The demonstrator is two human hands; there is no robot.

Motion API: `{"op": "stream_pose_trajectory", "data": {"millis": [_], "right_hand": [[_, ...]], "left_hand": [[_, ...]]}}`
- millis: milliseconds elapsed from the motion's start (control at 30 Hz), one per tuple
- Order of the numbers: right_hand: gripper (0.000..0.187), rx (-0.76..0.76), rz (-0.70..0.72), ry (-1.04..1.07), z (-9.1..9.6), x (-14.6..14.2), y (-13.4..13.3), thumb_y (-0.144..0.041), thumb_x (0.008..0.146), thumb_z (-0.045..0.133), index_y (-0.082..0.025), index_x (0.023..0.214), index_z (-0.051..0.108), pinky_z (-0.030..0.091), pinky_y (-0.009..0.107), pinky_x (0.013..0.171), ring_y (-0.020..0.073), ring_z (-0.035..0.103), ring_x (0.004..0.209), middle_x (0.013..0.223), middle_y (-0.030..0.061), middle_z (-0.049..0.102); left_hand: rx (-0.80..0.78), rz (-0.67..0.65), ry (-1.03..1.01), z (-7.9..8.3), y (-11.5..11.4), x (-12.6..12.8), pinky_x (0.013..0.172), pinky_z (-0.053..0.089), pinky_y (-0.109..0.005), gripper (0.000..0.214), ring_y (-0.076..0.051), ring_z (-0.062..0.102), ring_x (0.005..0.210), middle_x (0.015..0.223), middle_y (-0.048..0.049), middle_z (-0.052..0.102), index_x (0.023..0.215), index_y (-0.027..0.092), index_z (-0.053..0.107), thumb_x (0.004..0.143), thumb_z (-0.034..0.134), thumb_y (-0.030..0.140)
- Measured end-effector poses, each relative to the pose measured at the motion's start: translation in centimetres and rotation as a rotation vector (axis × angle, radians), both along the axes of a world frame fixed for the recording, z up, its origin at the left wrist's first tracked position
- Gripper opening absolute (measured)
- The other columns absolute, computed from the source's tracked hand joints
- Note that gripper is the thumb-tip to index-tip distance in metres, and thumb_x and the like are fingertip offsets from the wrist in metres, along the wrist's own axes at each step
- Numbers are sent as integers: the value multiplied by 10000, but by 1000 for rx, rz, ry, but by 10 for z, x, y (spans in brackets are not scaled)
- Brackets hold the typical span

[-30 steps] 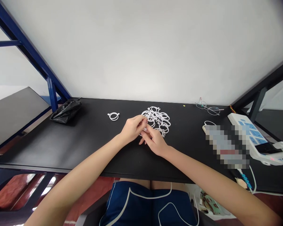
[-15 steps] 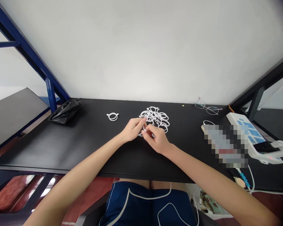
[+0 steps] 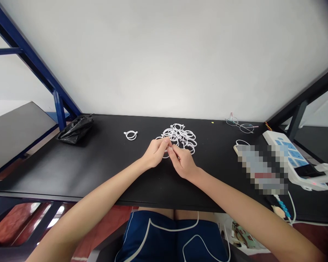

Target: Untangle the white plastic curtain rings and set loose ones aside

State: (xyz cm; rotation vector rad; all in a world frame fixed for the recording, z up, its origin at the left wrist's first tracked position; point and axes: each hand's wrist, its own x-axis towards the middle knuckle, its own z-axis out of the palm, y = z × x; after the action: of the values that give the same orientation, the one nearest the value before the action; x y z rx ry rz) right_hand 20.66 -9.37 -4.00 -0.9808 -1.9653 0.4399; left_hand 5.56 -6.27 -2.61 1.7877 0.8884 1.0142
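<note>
Now: I'm pinching one white ring point(image 3: 168, 150) w/ L hand point(image 3: 155, 155) & R hand point(image 3: 184, 164).
Risk: prob. slipping into ring pile point(image 3: 182, 135), snagging, as grip's fingertips only.

wall point(image 3: 164, 54): plain white | desk point(image 3: 98, 171): black | frame point(image 3: 30, 58): blue steel | floor point(image 3: 16, 218): reddish

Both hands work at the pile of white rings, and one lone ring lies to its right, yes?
No: the head view shows the lone ring left of the pile of white rings. The left hand and right hand work there, pinching another ring.
</note>
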Motion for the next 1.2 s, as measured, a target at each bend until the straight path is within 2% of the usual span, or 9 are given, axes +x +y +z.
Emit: {"op": "stream_pose_trajectory", "data": {"millis": [133,400,667,767,933,1200], "right_hand": [[377,81,-9,-71,0,0,0,-317,1023,263,-211,702,428,287,241,462,92,362,414,511,-44,412],[356,272,-72,-73,2,-1,3,-216,1009,291,-200,673,409,308,248,498,98,384,467,546,-22,439],[349,302,-69,-104,0,-1,5,-185,999,321,-207,655,369,281,244,484,89,348,445,528,-40,384],[341,306,-52,-99,1,-1,3,-171,992,330,-208,656,371,280,247,483,91,346,446,529,-40,385],[348,326,-8,-109,-1,-4,-1,-187,997,313,-207,661,399,288,261,488,101,355,444,525,-34,412],[360,339,-10,-110,-6,-6,-1,-194,1002,302,-211,653,391,283,267,480,100,347,429,517,-36,405]], "left_hand": [[44,31,35,1,0,-2,517,334,-233,483,-98,371,521,552,30,418,679,163,510,979,272,457],[252,115,131,4,-2,-4,550,358,-224,470,-92,432,506,532,24,466,667,153,516,982,243,370],[380,189,179,2,-1,-4,548,369,-224,472,-91,461,480,528,10,514,680,146,551,983,241,329],[379,162,178,4,-1,-6,545,369,-222,464,-94,470,484,512,14,502,667,148,549,980,250,315],[375,32,135,7,-1,-10,552,373,-214,454,-85,471,498,538,16,520,651,149,533,984,264,300],[387,15,155,7,1,-12,535,379,-216,464,-89,461,485,528,14,522,652,152,540,980,248,303]]}}
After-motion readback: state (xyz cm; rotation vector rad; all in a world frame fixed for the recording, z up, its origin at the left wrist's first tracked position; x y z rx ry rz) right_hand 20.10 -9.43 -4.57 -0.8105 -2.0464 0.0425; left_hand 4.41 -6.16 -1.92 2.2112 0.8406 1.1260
